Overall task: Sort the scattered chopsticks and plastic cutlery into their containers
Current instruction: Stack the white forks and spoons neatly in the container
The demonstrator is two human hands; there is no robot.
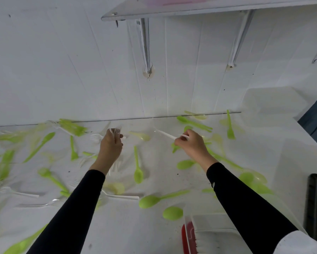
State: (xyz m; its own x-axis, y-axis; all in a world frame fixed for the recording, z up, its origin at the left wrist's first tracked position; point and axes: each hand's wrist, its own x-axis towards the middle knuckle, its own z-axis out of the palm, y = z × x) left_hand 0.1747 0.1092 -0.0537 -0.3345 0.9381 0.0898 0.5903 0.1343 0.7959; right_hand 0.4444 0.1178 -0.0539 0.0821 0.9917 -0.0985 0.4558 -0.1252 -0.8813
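Head view: the left hand (pixel 111 145) grips a bundle of white forks (pixel 116 131), tines up. The right hand (pixel 190 143) pinches one white piece (pixel 165 133) by its end, above the table (pixel 154 231) near the wall (pixel 62 70). If it is a fork, best slip it into the bundle with ends matched, then carry all to the near tub (pixel 212 221). Counted: two tubs with the far tub (pixel 269 105); green spoons (pixel 148 200), six at least, blur hides more; bundle count unclear
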